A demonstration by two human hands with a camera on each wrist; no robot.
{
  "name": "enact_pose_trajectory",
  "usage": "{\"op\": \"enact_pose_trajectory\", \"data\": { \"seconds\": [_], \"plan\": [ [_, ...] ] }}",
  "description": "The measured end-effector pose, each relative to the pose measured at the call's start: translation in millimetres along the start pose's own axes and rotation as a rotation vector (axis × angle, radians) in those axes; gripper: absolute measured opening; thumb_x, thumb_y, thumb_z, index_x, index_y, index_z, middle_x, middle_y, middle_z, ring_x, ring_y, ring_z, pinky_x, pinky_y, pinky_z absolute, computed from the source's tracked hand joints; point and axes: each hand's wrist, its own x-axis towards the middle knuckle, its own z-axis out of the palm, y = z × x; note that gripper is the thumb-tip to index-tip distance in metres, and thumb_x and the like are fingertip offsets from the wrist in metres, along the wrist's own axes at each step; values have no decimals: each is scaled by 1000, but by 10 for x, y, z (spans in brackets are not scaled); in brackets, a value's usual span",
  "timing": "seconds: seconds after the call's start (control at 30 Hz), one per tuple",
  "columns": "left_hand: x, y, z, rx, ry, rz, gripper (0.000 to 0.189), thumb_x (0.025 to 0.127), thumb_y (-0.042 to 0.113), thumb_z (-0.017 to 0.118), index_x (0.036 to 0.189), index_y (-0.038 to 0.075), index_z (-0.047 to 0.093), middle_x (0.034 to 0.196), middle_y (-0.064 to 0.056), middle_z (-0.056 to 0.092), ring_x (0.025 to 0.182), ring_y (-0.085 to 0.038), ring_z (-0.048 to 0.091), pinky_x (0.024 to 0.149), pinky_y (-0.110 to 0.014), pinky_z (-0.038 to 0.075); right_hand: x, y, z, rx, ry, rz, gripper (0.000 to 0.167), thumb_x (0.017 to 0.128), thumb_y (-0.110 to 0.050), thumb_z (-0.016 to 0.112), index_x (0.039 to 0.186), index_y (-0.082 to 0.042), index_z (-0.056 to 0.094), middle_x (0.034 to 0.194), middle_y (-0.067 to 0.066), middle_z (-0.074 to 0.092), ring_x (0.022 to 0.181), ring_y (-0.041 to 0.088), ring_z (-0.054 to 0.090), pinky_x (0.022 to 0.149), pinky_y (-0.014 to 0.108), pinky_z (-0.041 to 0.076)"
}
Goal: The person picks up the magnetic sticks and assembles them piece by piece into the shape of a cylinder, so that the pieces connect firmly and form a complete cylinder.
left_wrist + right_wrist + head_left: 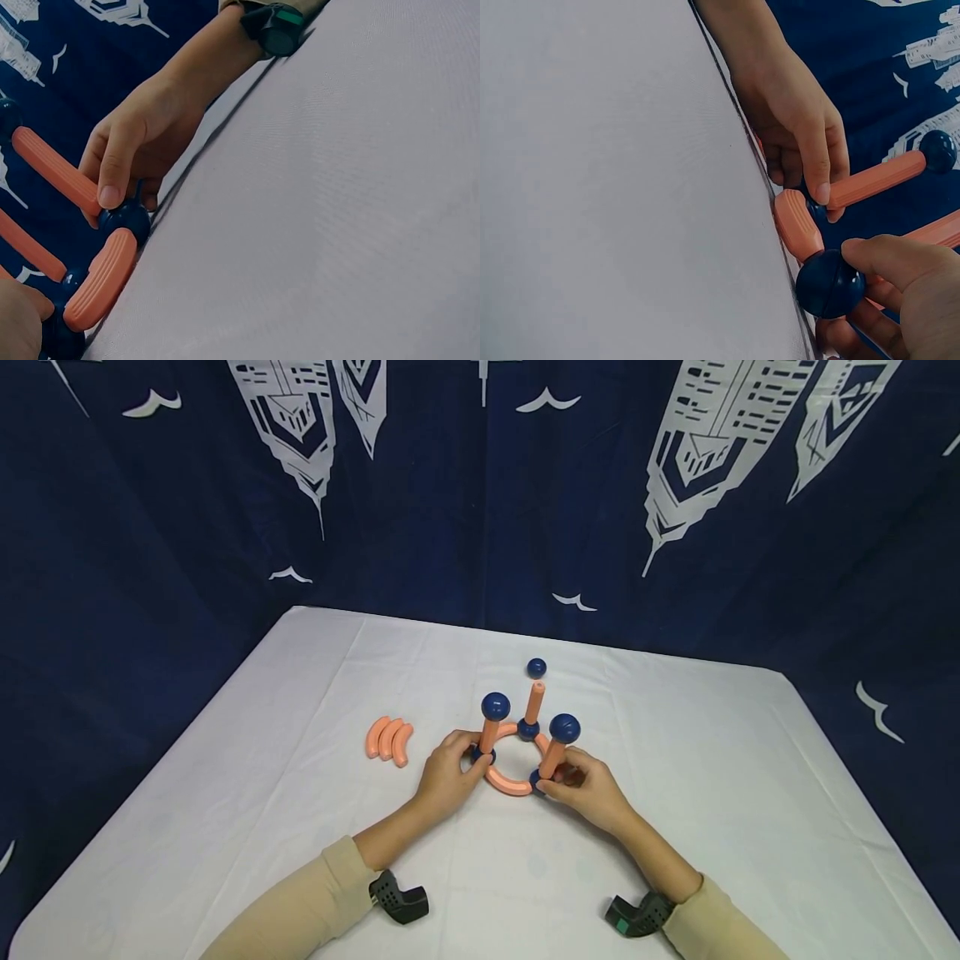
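Note:
A ring of curved orange pieces (508, 786) joined by blue balls lies on the table, with three orange rods standing up from the balls. Blue balls cap the left rod (489, 735) and the right rod (552, 758); the rear rod (534, 703) has a bare top. My left hand (447, 777) pinches the ring's left base ball between thumb and fingers. On the other side, my right hand (592, 792) grips the right base ball (830, 283), thumb on its near side. Some fingers of both hands are hidden behind the balls.
A single blue ball (536, 668) shows just beyond the rear rod. Several curved orange pieces (386, 739) lie side by side left of the ring. The white tablecloth (300, 710) reaches back to a dark blue patterned curtain (450, 527).

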Motion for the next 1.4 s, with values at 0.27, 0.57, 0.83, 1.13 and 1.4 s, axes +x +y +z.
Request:
{"op": "enact_pose_trajectory", "data": {
  "seconds": [0.27, 0.57, 0.83, 1.13, 1.4],
  "plan": [
    [60, -5, -25, 19, -17, 8, 24, 89, 14, 71, 110, 3, 68, 106, -8, 66, 96, -21, 63, 86, -39, 50, -11, -41, 14, -28, 3, -5, 18, 78, 3, 77, 92, 2, 66, 81, 14, 60, 76, 38, 56, 67, 34, 49],
    [163, -48, -56, 10, -78, 7, 27, 89, 12, 71, 114, 2, 67, 113, -11, 66, 103, -25, 64, 91, -41, 49, -43, -60, 50, -37, 5, -52, 21, 76, 5, 77, 95, 3, 67, 81, 16, 60, 74, 38, 55, 64, 34, 49],
    [280, -73, -40, -8, -117, 8, 28, 90, 10, 69, 116, 2, 66, 115, -13, 65, 106, -27, 62, 92, -41, 48, -53, -92, 74, -54, -1, -87, 21, 76, 7, 77, 94, 5, 66, 79, 17, 59, 70, 36, 55, 61, 29, 48],
    [386, -71, -2, -31, -151, 0, 30, 91, 9, 66, 119, -1, 64, 108, -13, 65, 89, -22, 56, 78, -35, 47, -52, -38, 119, -51, -3, -95, 22, 75, 10, 77, 94, 5, 66, 80, 17, 59, 67, 34, 55, 58, 26, 47],
    [462, -72, 34, -90, -186, -15, 30, 91, 6, 63, 120, -3, 63, 115, -17, 64, 106, -27, 60, 90, -40, 49, -38, 237, 207, -66, 9, -101, 25, 75, 3, 81, 97, 1, 68, 82, 7, 61, 66, 20, 55, 58, 24, 47]
  ]
}}
